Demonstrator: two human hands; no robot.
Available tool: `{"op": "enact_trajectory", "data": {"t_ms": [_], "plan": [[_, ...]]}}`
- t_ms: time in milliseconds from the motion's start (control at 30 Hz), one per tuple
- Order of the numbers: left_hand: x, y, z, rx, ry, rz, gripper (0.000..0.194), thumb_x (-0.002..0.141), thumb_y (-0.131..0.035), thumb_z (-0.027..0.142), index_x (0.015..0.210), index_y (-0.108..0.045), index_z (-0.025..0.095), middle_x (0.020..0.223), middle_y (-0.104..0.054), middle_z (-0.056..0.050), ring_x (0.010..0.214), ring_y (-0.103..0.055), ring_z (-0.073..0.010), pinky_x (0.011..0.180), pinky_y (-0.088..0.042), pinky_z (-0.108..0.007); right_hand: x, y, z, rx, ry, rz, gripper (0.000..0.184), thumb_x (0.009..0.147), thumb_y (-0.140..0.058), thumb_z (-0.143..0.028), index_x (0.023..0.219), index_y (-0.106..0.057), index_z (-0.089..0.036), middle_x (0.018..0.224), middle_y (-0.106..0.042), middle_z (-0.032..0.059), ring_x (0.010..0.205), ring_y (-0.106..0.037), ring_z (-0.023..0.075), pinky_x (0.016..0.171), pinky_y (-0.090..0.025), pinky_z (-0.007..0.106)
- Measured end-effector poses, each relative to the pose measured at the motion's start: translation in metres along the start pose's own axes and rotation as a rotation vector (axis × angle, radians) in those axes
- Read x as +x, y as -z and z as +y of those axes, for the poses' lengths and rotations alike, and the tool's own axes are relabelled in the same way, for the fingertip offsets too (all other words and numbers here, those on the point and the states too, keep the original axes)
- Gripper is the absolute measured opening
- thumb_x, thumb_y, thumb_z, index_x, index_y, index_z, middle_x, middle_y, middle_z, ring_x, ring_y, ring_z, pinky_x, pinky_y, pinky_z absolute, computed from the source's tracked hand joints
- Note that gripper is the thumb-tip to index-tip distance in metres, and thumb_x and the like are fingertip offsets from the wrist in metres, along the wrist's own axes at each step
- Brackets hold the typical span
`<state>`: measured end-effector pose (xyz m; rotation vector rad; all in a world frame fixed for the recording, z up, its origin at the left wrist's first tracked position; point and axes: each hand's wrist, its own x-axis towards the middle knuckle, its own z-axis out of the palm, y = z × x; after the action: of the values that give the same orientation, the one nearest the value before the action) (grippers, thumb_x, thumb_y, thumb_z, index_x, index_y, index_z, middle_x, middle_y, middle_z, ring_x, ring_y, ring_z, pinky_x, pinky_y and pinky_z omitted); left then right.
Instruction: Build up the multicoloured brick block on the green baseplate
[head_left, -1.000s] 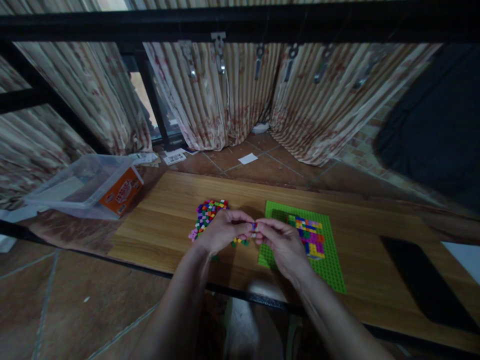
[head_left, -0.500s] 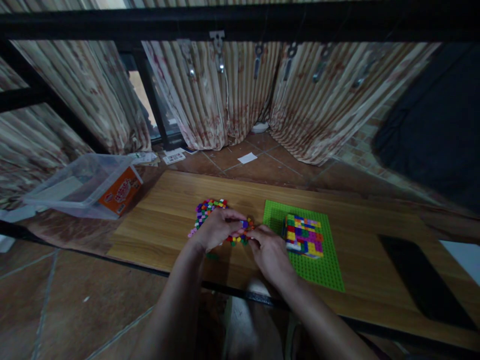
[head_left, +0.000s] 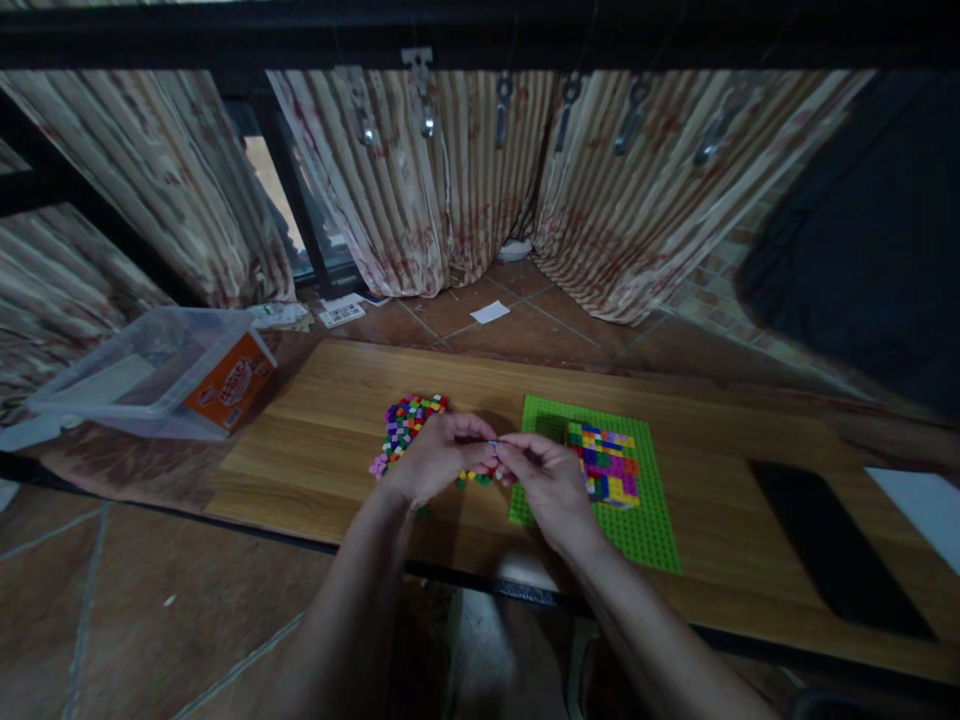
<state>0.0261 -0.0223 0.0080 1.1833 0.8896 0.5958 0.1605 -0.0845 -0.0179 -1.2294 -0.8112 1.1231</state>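
My left hand (head_left: 439, 462) and my right hand (head_left: 549, 487) meet fingertip to fingertip above the wooden table. Pinched between them are small toy building bricks (head_left: 494, 449), mostly hidden by the fingers; how many I cannot tell. Behind and left of my left hand lies a pile of loose, many-coloured bricks (head_left: 409, 418). A few more bricks (head_left: 474, 479) show under my fingers. To the right, my right hand partly covers a green studded baseplate (head_left: 651, 520) bearing a block built of coloured bricks (head_left: 611, 465).
A black flat slab (head_left: 836, 545) and a white sheet (head_left: 919, 510) lie at the table's right. Left of the wooden table (head_left: 285, 450) stands a clear plastic bin (head_left: 161, 415) with an orange label. Striped curtains (head_left: 420, 200) hang behind, below a dark bar.
My right hand dipped left toward the loose bricks, apart from my left hand, which held a purple-blue brick. Now it is raised and its fingertips meet the left ones again. The view shifted slightly.
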Motion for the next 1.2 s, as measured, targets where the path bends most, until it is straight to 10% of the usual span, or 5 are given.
{"op": "enact_trajectory", "data": {"t_ms": [267,633,1200], "plan": [[-0.004,0.010,0.001,-0.092,-0.025,-0.074,0.033,0.061,-0.083,0.032,0.079,-0.066,0.011,0.064,-0.068,-0.002,0.058,-0.062,-0.0100,0.059,-0.048,-0.021,-0.004,0.006,-0.001,0.067,-0.054,-0.068,0.023,0.067,-0.077,-0.039,0.079,-0.074,-0.019,0.065,-0.071,0.0015,0.054,-0.061,0.0127,0.054,-0.051,0.026],[-0.007,0.026,0.005,-0.067,-0.044,0.017,0.031,0.065,-0.081,0.024,0.091,-0.069,0.013,0.078,-0.070,-0.002,0.067,-0.063,-0.0099,0.065,-0.049,-0.021,-0.019,-0.020,0.030,-0.951,0.488,-0.325,0.020,0.085,-0.054,-0.009,0.092,-0.070,-0.019,0.099,-0.067,0.0081,0.097,-0.061,0.0203,0.089,-0.049,0.034],[0.000,0.007,0.004,-0.043,-0.038,-0.042,0.034,0.063,-0.082,0.027,0.090,-0.068,0.013,0.079,-0.070,-0.002,0.069,-0.065,-0.0117,0.066,-0.051,-0.023,-0.020,0.007,-0.014,-0.520,0.363,-0.014,0.022,0.090,-0.054,-0.028,0.108,-0.065,-0.022,0.093,-0.070,0.0048,0.081,-0.065,0.0171,0.075,-0.051,0.029]]}}
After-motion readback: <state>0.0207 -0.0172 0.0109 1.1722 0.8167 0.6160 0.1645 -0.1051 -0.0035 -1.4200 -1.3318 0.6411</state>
